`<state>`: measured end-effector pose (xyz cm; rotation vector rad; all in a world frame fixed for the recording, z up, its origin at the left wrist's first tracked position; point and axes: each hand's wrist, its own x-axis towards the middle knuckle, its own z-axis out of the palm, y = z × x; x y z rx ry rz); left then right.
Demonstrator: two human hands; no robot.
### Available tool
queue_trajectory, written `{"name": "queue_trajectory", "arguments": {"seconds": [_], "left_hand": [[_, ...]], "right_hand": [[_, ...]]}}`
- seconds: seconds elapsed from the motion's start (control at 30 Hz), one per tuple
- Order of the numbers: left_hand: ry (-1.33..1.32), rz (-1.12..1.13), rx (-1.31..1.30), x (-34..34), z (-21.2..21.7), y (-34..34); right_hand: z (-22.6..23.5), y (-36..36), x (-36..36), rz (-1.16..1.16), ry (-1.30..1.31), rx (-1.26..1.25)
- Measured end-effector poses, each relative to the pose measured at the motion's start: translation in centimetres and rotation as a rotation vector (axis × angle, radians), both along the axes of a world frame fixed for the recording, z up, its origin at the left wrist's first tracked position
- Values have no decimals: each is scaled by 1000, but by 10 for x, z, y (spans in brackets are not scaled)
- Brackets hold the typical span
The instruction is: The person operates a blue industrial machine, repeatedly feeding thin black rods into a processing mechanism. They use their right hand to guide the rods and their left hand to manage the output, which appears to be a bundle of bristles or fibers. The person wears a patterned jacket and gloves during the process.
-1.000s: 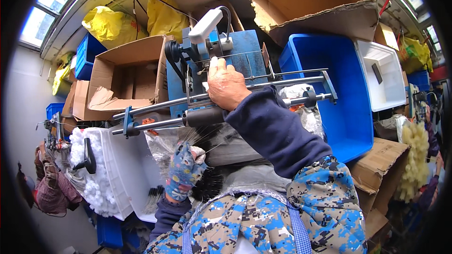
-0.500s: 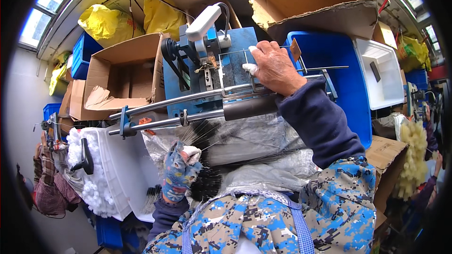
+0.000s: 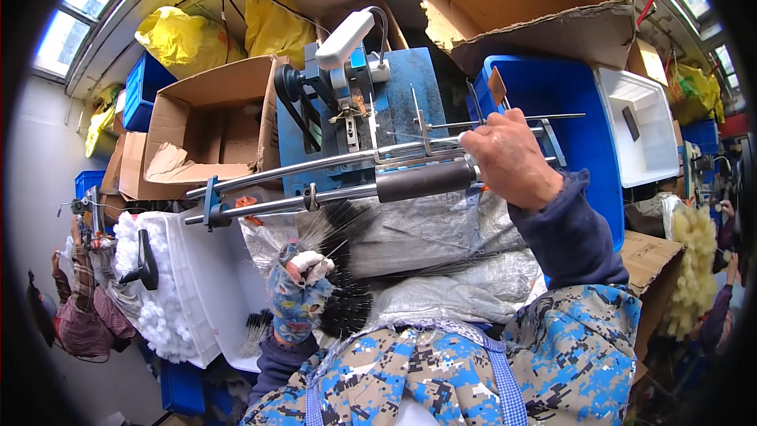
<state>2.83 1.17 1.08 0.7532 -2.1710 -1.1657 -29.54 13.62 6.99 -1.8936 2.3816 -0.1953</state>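
My left hand, its fingertips wrapped in white and a patterned cuff at the wrist, is closed low over my lap. Thin pale wires fan out just above it, and black-bristled brushes lie right beside it; the fingers hide what they grip. My right hand is curled at the right end of a dark grey sleeve on the lower metal rail. Its fingertips meet the upper rail, and whatever they hold is hidden. Left of it, a bent wire frame stands upright on the rails.
A blue bench machine with a white lamp stands behind the rails. Cardboard boxes and a blue bin flank it. White fluffy pieces fill a tub at left. Other people work at both far sides.
My right hand has moved right and toward me, from the wire frame to the sleeve's end. The frame's wires now stand differently. My left hand has shifted slightly left and down.
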Motion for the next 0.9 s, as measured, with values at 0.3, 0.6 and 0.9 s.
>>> {"name": "queue_trajectory", "arguments": {"seconds": [0.3,0.6,0.9], "left_hand": [[-41,-255,-266,-37,12,7],[-99,-230,-228,-21,11,0],[-445,-152,-642,-27,-31,-22]], "right_hand": [[-17,-9,93,329,-815,-469],[24,-29,96,162,-1717,-582],[2,-56,2,-36,-147,-377]]}}
